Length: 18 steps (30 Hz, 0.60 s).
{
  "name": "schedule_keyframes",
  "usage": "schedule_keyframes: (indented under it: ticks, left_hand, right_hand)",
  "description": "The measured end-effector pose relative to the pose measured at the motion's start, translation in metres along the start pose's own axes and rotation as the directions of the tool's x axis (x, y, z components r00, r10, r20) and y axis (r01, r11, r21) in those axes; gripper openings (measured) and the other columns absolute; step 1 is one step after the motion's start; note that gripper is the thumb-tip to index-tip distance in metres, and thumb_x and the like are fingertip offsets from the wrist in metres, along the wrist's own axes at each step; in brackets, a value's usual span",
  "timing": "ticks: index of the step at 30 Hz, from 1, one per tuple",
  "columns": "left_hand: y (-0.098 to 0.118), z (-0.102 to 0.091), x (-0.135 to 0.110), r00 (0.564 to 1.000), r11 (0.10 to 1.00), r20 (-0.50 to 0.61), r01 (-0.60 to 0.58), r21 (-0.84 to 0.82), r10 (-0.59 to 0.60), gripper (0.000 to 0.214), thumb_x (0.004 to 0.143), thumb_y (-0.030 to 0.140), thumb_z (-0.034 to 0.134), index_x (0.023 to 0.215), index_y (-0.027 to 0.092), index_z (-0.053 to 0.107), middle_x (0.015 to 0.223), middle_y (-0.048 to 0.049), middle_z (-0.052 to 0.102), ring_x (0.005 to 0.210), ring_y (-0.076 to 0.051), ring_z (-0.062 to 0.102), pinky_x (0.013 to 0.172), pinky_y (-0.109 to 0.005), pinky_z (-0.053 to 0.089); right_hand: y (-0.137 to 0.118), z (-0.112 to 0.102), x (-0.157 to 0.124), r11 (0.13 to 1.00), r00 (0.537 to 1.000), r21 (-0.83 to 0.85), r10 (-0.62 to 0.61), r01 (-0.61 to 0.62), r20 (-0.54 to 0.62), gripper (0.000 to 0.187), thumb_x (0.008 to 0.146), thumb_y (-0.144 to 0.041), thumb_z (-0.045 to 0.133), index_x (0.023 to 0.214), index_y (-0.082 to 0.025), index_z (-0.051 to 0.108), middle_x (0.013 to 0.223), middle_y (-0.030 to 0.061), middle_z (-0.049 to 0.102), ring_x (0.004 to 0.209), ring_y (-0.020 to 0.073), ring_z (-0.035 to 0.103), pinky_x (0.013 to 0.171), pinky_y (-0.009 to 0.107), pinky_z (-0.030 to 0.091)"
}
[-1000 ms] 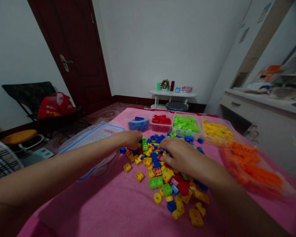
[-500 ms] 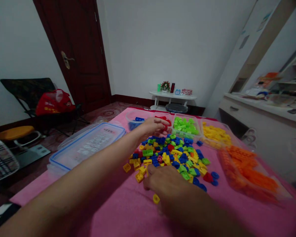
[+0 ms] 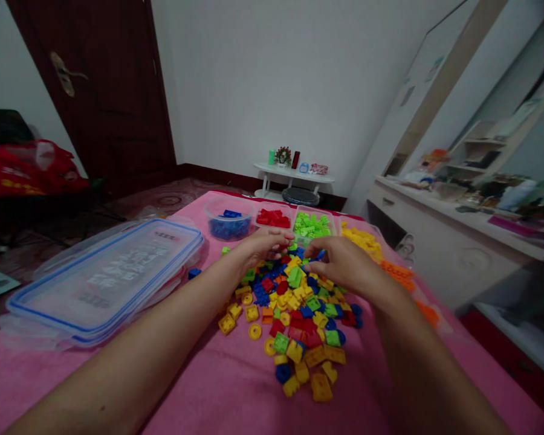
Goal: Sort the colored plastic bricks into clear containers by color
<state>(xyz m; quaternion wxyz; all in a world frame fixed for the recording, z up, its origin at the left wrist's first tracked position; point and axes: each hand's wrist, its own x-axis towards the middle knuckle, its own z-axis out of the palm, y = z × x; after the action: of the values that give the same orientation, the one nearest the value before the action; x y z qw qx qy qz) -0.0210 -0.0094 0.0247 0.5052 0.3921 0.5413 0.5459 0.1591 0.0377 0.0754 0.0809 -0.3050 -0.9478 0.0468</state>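
Observation:
A mixed pile of toy building bricks [image 3: 299,296] in yellow, blue, green and red lies on the pink cloth. My left hand [image 3: 263,246] hovers at the far left of the pile, its fingers stretched loosely to the right with no brick visible in them. Facing it, my right hand [image 3: 340,258] is at the far right of the pile, thumb and forefinger apart over the bricks. Just beyond the hands stand a round tub of blue bricks [image 3: 229,225], a box of red bricks [image 3: 273,217] and a box of green bricks [image 3: 314,225].
Yellow bricks [image 3: 361,240] fill another box at the right; orange bricks [image 3: 396,275] are partly behind my right arm. Clear lids with blue rims [image 3: 113,278] lie stacked on the left. Behind the pink-covered table [image 3: 217,380] is a small white stand [image 3: 294,174].
My left hand has come back from the red bricks' box to the pile. My right hand has moved from the pile's near side to its far right. The view has turned right.

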Motion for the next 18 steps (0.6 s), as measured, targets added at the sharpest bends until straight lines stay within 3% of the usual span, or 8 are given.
schedule_keyframes:
  ticks: [3, 6, 10, 13, 16, 18]
  left_hand:
    - [-0.001, 0.005, -0.003, 0.999, 0.973, -0.034, -0.028, 0.228, 0.037, 0.024, 0.071, 0.017, 0.057, 0.094, 0.015, 0.064, 0.077, 0.0004, 0.060, 0.060, -0.005, 0.050, 0.048, -0.013, 0.037]
    - [-0.003, 0.006, 0.000, 0.997, 0.913, -0.029, -0.049, 0.405, 0.066, 0.025, 0.073, 0.020, 0.055, 0.095, 0.014, 0.064, 0.081, -0.0010, 0.062, 0.064, -0.008, 0.053, 0.048, -0.015, 0.037]
    - [0.000, -0.010, 0.003, 0.980, 0.724, 0.162, -0.196, 0.661, 0.118, 0.020, 0.070, 0.019, 0.057, 0.085, 0.011, 0.067, 0.075, -0.0019, 0.065, 0.061, -0.009, 0.053, 0.051, -0.017, 0.037]
    - [0.011, -0.022, -0.007, 0.944, 0.517, 0.330, -0.275, 0.810, -0.014, 0.018, 0.061, 0.017, 0.065, 0.078, 0.014, 0.071, 0.069, 0.0007, 0.066, 0.060, -0.009, 0.053, 0.054, -0.017, 0.036]
    - [0.022, -0.021, -0.022, 0.922, 0.378, 0.350, -0.268, 0.886, -0.167, 0.024, 0.050, 0.018, 0.074, 0.073, 0.019, 0.072, 0.062, 0.0035, 0.065, 0.054, -0.009, 0.051, 0.050, -0.018, 0.034]
    - [0.026, -0.014, -0.029, 0.920, 0.319, 0.339, -0.267, 0.909, -0.195, 0.025, 0.045, 0.017, 0.077, 0.069, 0.020, 0.072, 0.060, 0.0039, 0.064, 0.052, -0.009, 0.050, 0.048, -0.018, 0.032]
  right_hand:
    - [0.011, -0.012, -0.005, 0.993, 0.994, -0.080, 0.092, -0.087, 0.059, 0.012, 0.071, -0.028, 0.061, 0.080, -0.022, 0.067, 0.081, 0.0015, 0.067, 0.071, 0.0149, 0.058, 0.059, 0.024, 0.036]
    - [0.013, -0.012, -0.018, 0.975, 0.961, -0.202, 0.142, -0.094, 0.238, 0.009, 0.066, -0.026, 0.064, 0.074, -0.021, 0.067, 0.074, 0.0023, 0.066, 0.069, 0.0160, 0.058, 0.055, 0.024, 0.033]
    - [0.012, 0.007, -0.041, 0.944, 0.914, -0.321, 0.189, -0.070, 0.359, 0.019, 0.060, -0.027, 0.069, 0.077, -0.020, 0.067, 0.083, 0.0063, 0.066, 0.074, 0.0201, 0.059, 0.055, 0.025, 0.032]
    - [0.015, 0.020, -0.051, 0.943, 0.916, -0.329, 0.180, -0.056, 0.359, 0.018, 0.064, -0.020, 0.064, 0.082, -0.018, 0.065, 0.084, 0.0079, 0.066, 0.072, 0.0191, 0.059, 0.055, 0.025, 0.032]
    - [0.016, 0.016, -0.047, 0.937, 0.913, -0.350, 0.158, -0.018, 0.375, 0.014, 0.065, -0.014, 0.058, 0.077, -0.018, 0.065, 0.081, 0.0079, 0.066, 0.071, 0.0194, 0.060, 0.055, 0.026, 0.031]
    - [0.012, 0.006, -0.038, 0.930, 0.924, -0.368, 0.153, -0.014, 0.351, 0.015, 0.065, -0.016, 0.057, 0.077, -0.019, 0.066, 0.082, 0.0079, 0.067, 0.074, 0.0209, 0.061, 0.056, 0.027, 0.032]
